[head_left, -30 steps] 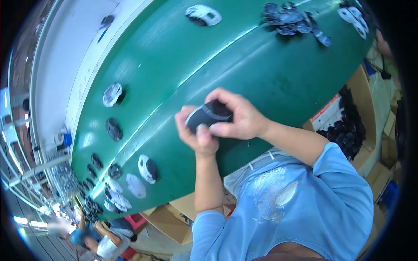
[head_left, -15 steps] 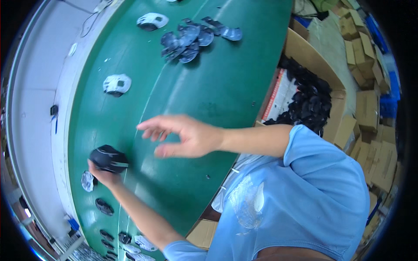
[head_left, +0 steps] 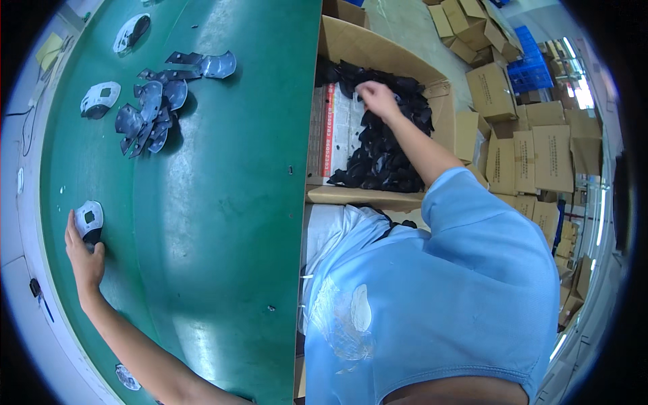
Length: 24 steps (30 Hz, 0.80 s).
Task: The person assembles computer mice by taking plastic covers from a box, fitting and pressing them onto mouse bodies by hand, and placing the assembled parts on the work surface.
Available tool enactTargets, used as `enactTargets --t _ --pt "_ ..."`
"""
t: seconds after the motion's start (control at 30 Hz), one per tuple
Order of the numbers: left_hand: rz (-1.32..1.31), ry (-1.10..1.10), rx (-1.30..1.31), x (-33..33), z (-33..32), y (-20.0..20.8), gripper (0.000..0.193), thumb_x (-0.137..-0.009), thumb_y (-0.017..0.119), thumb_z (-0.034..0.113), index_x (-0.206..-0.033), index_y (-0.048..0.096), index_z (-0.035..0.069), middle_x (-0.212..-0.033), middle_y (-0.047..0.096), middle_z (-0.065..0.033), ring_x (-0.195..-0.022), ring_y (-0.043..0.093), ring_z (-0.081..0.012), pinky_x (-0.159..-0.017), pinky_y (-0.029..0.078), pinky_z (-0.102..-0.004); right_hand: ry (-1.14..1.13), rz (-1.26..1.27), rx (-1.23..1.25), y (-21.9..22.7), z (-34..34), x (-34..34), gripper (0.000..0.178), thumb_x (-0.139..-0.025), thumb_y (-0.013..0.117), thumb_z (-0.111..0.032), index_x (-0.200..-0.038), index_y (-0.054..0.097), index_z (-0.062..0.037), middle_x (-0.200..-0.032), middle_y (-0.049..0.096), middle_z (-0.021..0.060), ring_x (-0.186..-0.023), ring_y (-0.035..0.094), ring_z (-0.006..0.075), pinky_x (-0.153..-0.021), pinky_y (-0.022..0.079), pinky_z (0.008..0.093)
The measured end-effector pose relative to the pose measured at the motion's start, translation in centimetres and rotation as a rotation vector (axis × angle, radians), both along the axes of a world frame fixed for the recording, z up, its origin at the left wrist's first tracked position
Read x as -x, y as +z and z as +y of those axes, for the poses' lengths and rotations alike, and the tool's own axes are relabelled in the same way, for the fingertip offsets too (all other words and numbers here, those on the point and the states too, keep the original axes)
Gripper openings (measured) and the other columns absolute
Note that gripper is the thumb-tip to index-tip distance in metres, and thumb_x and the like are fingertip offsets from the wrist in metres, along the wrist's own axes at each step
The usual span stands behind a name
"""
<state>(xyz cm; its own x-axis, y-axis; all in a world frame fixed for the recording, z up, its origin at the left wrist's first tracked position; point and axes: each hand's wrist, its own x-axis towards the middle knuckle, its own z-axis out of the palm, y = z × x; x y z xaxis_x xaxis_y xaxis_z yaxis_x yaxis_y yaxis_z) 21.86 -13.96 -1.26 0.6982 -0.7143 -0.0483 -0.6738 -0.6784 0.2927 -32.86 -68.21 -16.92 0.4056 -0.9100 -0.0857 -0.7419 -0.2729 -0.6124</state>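
Note:
A white-and-black curved plastic shell (head_left: 91,214) with a square opening lies near the left edge of the green tabletop. My left hand (head_left: 85,264) wraps its near end, fingers along the left side and thumb on the right. On the right, my right hand (head_left: 379,100) reaches down into an open cardboard box (head_left: 439,135), its fingers bent together at the top of a heap of black plastic pieces (head_left: 388,152). What those fingertips hold, if anything, is too small to make out.
Dark glossy curved pieces (head_left: 152,108) are piled on the green table (head_left: 223,223). Two more white-and-black shells (head_left: 101,99) lie farther left. A printed sheet (head_left: 345,128) lines the box. Cartons (head_left: 533,155) and a blue crate (head_left: 530,64) stand beyond it.
The view has swung right. My right hand has gone from over the table into the box. My left hand has left the black shell and now grips a white-and-black one.

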Motion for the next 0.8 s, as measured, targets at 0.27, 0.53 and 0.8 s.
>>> enactTargets --t 0.27,0.53,0.8 --pt "-0.046 0.209 -0.134 2.9 -2.3 1.4 0.073 -0.087 0.068 0.058 -0.136 0.054 0.006 -0.13 0.053 -0.0252 -0.118 0.05 -0.0427 -0.103 0.04 -0.0504 -0.077 0.359 0.344 -3.8 2.0 -4.4 0.062 -0.082 0.076 -0.049 -0.126 0.063 -0.0076 -0.108 0.071 0.0192 -0.103 0.068 0.0368 -0.089 0.054 0.046" --pt "-0.035 0.225 0.025 2.8 -3.9 2.7 0.064 -0.082 0.081 0.046 -0.111 0.056 -0.005 -0.105 0.065 -0.0243 -0.097 0.063 -0.0352 -0.087 0.05 -0.0445 -0.293 0.106 0.025 -5.4 0.7 -3.9 0.054 -0.076 0.082 -0.039 -0.118 0.066 -0.0076 -0.104 0.074 0.0175 -0.1 0.071 0.0336 -0.092 0.054 0.0422" --pt "0.087 0.428 0.284 14.6 1.6 2.3 0.042 -0.09 0.077 0.032 -0.107 0.064 -0.005 -0.093 0.066 -0.0074 -0.084 0.057 -0.0151 -0.075 0.048 -0.0319 -0.219 -0.795 -0.404 5.8 4.6 -3.6 0.017 -0.097 0.068 -0.022 -0.108 0.064 -0.0111 -0.103 0.067 0.0017 -0.088 0.062 0.0112 -0.073 0.051 0.0297"
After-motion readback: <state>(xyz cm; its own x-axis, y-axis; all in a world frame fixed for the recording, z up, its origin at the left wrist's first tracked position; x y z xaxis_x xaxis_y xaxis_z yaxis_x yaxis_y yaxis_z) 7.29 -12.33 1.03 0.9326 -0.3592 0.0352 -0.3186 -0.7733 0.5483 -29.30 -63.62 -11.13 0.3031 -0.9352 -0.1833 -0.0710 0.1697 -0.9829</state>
